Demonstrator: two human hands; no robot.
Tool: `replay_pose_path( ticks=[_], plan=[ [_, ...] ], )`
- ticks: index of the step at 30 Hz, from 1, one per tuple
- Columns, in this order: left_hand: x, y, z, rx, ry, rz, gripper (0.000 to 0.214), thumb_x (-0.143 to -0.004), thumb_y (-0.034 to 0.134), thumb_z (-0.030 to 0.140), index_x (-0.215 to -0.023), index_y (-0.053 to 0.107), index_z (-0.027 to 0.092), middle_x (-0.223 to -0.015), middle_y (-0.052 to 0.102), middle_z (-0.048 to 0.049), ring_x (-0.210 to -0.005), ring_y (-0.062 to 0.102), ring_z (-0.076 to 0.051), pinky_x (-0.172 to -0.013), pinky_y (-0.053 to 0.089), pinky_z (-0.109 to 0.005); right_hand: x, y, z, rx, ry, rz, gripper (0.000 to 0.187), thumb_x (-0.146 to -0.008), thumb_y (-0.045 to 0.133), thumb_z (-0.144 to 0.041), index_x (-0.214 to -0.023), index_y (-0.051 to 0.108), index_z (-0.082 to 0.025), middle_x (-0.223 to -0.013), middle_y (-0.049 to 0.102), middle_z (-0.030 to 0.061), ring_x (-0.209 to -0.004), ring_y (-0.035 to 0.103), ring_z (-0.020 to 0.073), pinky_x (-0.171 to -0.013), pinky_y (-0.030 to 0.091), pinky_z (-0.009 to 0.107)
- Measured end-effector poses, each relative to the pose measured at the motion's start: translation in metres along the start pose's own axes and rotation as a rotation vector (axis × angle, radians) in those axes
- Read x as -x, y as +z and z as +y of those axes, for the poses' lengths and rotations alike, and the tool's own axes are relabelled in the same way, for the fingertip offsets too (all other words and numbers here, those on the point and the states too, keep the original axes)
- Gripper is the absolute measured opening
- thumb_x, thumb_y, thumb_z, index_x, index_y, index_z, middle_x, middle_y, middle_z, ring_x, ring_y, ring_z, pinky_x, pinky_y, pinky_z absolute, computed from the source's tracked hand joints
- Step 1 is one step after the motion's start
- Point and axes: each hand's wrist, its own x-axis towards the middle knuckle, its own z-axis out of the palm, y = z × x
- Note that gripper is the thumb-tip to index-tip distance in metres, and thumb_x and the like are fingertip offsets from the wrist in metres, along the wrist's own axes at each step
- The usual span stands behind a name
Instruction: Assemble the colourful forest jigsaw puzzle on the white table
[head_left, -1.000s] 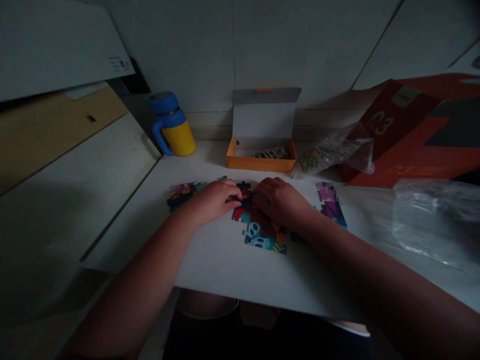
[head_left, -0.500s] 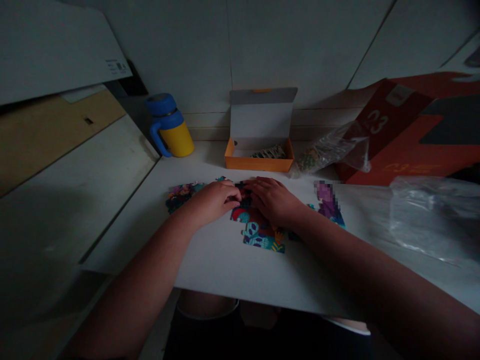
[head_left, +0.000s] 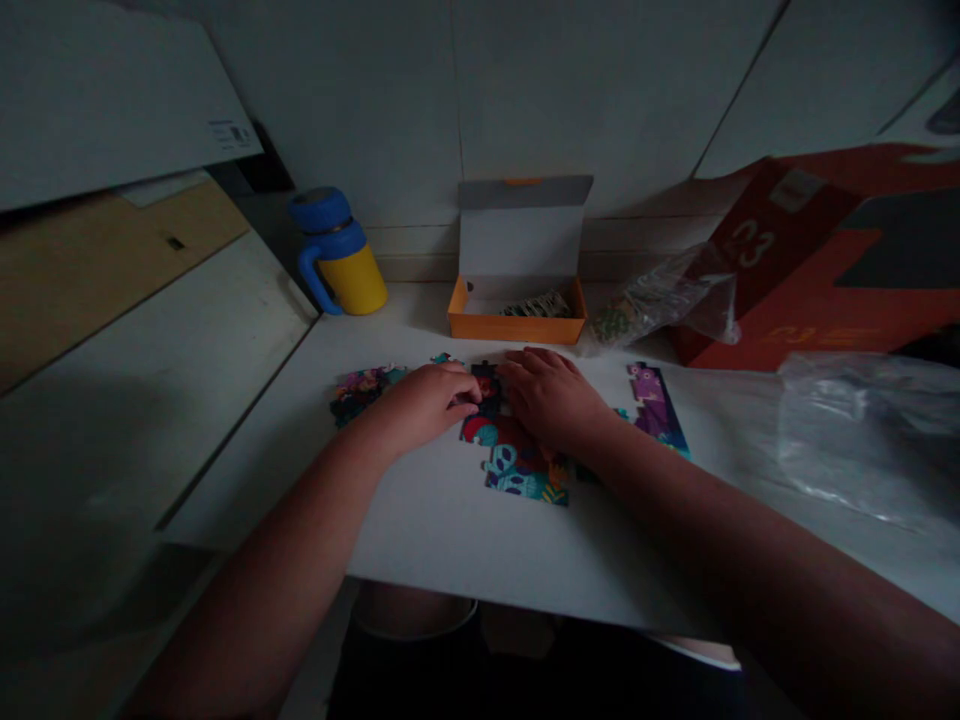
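Colourful jigsaw puzzle pieces lie partly joined on a white table, and both hands are over them. My left hand (head_left: 435, 402) is curled, thumb and fingertips closed at the left edge of a dark red puzzle piece (head_left: 487, 390). Just right of that piece rests my right hand (head_left: 551, 398), its fingers stretched forward and lying over the pieces; its fingertips touch down beyond the dark piece. Below the hands a joined section with blue skull-like shapes (head_left: 517, 472) shows. A purple joined section (head_left: 654, 402) lies right of my right wrist, and another section (head_left: 362, 392) lies left of my left hand.
Behind the pieces stands an open orange box (head_left: 517, 328) with pieces inside. A clear bag (head_left: 637, 305) of pieces leans beside a large red box (head_left: 757, 270). A blue-and-yellow mug (head_left: 352, 265) stands back left. Clear plastic (head_left: 855, 440) lies at right.
My right hand has shifted slightly up and right, uncovering more of the dark red puzzle piece. My left hand stays almost still.
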Motion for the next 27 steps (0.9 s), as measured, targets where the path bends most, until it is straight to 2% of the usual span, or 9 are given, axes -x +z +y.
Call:
replay_pose_path(
  ticks=[3, 7, 16, 22, 27],
  plan=[
    [-0.001, -0.001, 0.002, -0.006, -0.01, -0.01, 0.009, -0.095, 0.073, 0.014, -0.102, 0.076, 0.02, -0.103, 0.073, -0.0045, -0.097, 0.068, -0.021, -0.09, 0.05, -0.034, -0.001, 0.002, 0.003, -0.056, -0.037, -0.01, 0.042, -0.107, 0.044, -0.026, -0.143, 0.067, -0.017, -0.156, 0.061, 0.0132, -0.141, 0.054, 0.0332, -0.119, 0.041, 0.051],
    [-0.001, -0.001, 0.002, -0.012, 0.002, -0.006, 0.009, -0.096, 0.072, 0.014, -0.101, 0.076, 0.021, -0.104, 0.073, -0.0041, -0.097, 0.068, -0.021, -0.09, 0.05, -0.035, -0.001, 0.008, 0.006, -0.103, -0.014, -0.014, 0.043, -0.108, 0.042, -0.026, -0.144, 0.065, -0.018, -0.158, 0.06, 0.0114, -0.146, 0.051, 0.0307, -0.123, 0.037, 0.051],
    [-0.001, 0.002, 0.0, -0.022, 0.022, 0.008, 0.008, -0.099, 0.068, 0.018, -0.1, 0.076, 0.02, -0.102, 0.072, -0.0044, -0.095, 0.067, -0.021, -0.089, 0.05, -0.035, 0.001, 0.001, 0.0, -0.011, 0.108, 0.017, 0.042, -0.104, 0.049, -0.026, -0.141, 0.065, -0.014, -0.153, 0.063, 0.0167, -0.139, 0.056, 0.036, -0.115, 0.044, 0.052],
    [-0.002, 0.004, 0.002, -0.049, 0.01, 0.013, 0.009, -0.1, 0.067, 0.019, -0.095, 0.074, 0.02, -0.098, 0.071, -0.0043, -0.094, 0.066, -0.021, -0.087, 0.05, -0.035, 0.0, -0.008, -0.001, 0.016, 0.216, 0.004, 0.038, -0.104, 0.055, -0.037, -0.133, 0.066, -0.013, -0.135, 0.071, 0.0206, -0.125, 0.062, 0.0383, -0.102, 0.049, 0.051],
    [-0.003, 0.006, 0.005, -0.047, 0.003, 0.044, 0.007, -0.099, 0.068, 0.019, -0.094, 0.074, 0.02, -0.101, 0.068, -0.0048, -0.094, 0.066, -0.02, -0.087, 0.051, -0.034, -0.003, -0.011, 0.002, -0.023, 0.212, -0.016, 0.026, -0.104, 0.058, -0.038, -0.116, 0.068, -0.017, -0.118, 0.075, 0.0163, -0.112, 0.066, 0.0325, -0.097, 0.049, 0.043]
  ],
)
